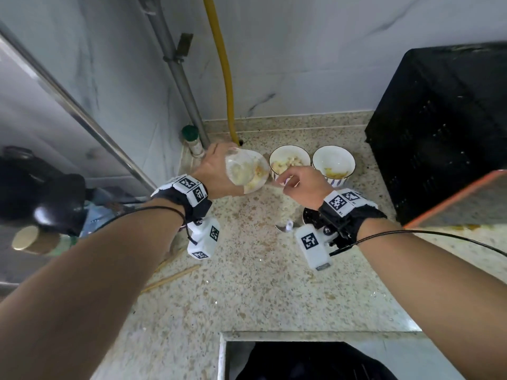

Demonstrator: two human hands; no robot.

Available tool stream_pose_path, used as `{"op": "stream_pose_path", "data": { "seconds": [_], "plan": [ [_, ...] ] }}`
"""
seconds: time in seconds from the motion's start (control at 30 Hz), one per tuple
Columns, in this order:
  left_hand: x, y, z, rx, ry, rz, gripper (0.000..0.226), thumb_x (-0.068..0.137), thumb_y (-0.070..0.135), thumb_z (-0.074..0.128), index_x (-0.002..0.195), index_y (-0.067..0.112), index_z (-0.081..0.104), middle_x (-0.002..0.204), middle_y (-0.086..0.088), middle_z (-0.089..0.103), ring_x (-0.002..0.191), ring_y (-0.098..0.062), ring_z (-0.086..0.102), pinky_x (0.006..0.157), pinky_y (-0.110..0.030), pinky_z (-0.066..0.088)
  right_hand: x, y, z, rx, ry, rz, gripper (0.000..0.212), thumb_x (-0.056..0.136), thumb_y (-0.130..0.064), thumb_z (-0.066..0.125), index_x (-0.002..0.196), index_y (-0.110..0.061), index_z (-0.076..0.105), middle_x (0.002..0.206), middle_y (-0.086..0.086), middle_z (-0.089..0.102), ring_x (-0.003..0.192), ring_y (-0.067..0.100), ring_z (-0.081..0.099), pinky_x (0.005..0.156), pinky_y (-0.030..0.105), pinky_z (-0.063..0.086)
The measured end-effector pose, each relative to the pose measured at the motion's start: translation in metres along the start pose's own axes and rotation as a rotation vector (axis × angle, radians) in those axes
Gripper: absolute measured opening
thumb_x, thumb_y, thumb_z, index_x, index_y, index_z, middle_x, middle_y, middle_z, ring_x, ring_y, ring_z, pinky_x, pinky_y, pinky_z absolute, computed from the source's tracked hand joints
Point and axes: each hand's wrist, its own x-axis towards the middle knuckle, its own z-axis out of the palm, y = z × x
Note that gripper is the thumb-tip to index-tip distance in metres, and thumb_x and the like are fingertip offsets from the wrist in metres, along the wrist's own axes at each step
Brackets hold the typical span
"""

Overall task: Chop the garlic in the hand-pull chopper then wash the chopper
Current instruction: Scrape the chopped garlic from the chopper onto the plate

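My left hand [216,171] grips the clear chopper cup [247,171] and holds it tilted on its side above the counter, mouth toward the bowls. Pale chopped garlic [256,172] clings to its inside. My right hand [301,185] is at the cup's rim with curled fingers, pinching a small white piece [285,182]; I cannot tell what that piece is. Just behind stands a white bowl [274,157] holding garlic pieces [288,163]. A second white bowl [351,160] to its right has yellowish scraps at the bottom.
A spoon [284,227] and a black round part [310,215] lie on the speckled counter [247,283] under my right wrist. Chopsticks [175,277] lie at the left. A black box [439,127] stands right; a yellow hose [226,72], grey pipe [181,78] and green-capped jar [192,139] sit in the corner.
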Motion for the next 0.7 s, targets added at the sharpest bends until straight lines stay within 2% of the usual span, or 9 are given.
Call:
{"op": "stream_pose_path", "data": {
  "seconds": [0.1, 0.2, 0.27, 0.33, 0.4, 0.5, 0.57, 0.7],
  "plan": [
    [-0.012, 0.001, 0.013, -0.062, -0.062, -0.004, 0.099, 0.059, 0.034, 0.094, 0.139, 0.023, 0.036, 0.13, -0.001, 0.05, 0.115, -0.02, 0.052, 0.096, -0.034, 0.046, -0.014, 0.012, 0.004, -0.034, 0.025, -0.012, 0.025, 0.083, -0.008, 0.058, 0.094, -0.028, 0.069, 0.079, -0.006, 0.067, 0.069, 0.01, 0.061, 0.061, 0.024, 0.044],
    [-0.023, 0.002, 0.025, -0.07, -0.128, 0.029, 0.098, 0.062, 0.042, 0.092, 0.14, 0.035, 0.033, 0.126, 0.0, 0.045, 0.105, -0.017, 0.053, 0.088, -0.033, 0.047, -0.027, 0.022, 0.009, -0.09, 0.019, -0.025, 0.024, 0.081, -0.01, 0.062, 0.097, -0.026, 0.068, 0.08, -0.005, 0.068, 0.073, 0.011, 0.06, 0.066, 0.028, 0.047],
    [-0.028, 0.001, 0.034, -0.024, -0.171, 0.038, 0.093, 0.065, 0.044, 0.089, 0.141, 0.043, 0.033, 0.125, 0.002, 0.039, 0.105, -0.016, 0.051, 0.088, -0.033, 0.046, -0.033, 0.027, 0.015, -0.219, -0.023, -0.058, 0.024, 0.08, -0.016, 0.065, 0.102, -0.027, 0.068, 0.089, -0.005, 0.067, 0.091, 0.016, 0.057, 0.078, 0.034, 0.05],
    [-0.033, 0.001, 0.041, 0.014, -0.208, 0.028, 0.087, 0.067, 0.043, 0.088, 0.138, 0.042, 0.037, 0.127, 0.002, 0.035, 0.109, -0.019, 0.052, 0.091, -0.035, 0.047, -0.038, 0.03, 0.021, -0.38, -0.082, -0.095, 0.027, 0.083, -0.025, 0.067, 0.11, -0.028, 0.066, 0.104, -0.003, 0.063, 0.105, 0.021, 0.05, 0.089, 0.038, 0.047],
    [-0.037, 0.0, 0.048, -0.009, -0.212, 0.03, 0.086, 0.067, 0.039, 0.088, 0.137, 0.033, 0.039, 0.13, 0.002, 0.035, 0.116, -0.017, 0.048, 0.098, -0.034, 0.045, -0.041, 0.031, 0.028, -0.494, -0.111, -0.131, 0.028, 0.085, -0.032, 0.066, 0.112, -0.029, 0.064, 0.113, -0.001, 0.06, 0.11, 0.024, 0.048, 0.087, 0.035, 0.046],
    [-0.043, 0.001, 0.057, 0.0, -0.208, 0.055, 0.087, 0.068, 0.036, 0.088, 0.139, 0.022, 0.038, 0.133, 0.004, 0.039, 0.115, -0.01, 0.043, 0.097, -0.027, 0.038, -0.043, 0.034, 0.033, -0.563, -0.139, -0.149, 0.02, 0.085, -0.031, 0.066, 0.105, -0.032, 0.065, 0.111, -0.003, 0.061, 0.11, 0.024, 0.047, 0.084, 0.034, 0.04],
    [-0.046, 0.002, 0.061, 0.004, -0.22, 0.052, 0.087, 0.068, 0.034, 0.088, 0.138, 0.021, 0.037, 0.132, 0.003, 0.042, 0.113, -0.008, 0.044, 0.098, -0.029, 0.039, -0.043, 0.036, 0.035, -0.566, -0.137, -0.145, 0.015, 0.086, -0.026, 0.064, 0.101, -0.031, 0.067, 0.107, -0.003, 0.063, 0.108, 0.023, 0.047, 0.086, 0.035, 0.036],
    [-0.053, 0.004, 0.063, 0.075, -0.235, 0.079, 0.087, 0.066, 0.039, 0.086, 0.137, 0.036, 0.036, 0.125, 0.003, 0.046, 0.11, -0.011, 0.048, 0.096, -0.038, 0.045, -0.043, 0.035, 0.038, -0.531, -0.103, -0.132, 0.014, 0.089, -0.023, 0.059, 0.09, -0.032, 0.069, 0.094, -0.009, 0.066, 0.104, 0.02, 0.05, 0.087, 0.035, 0.035]
  ]
}}
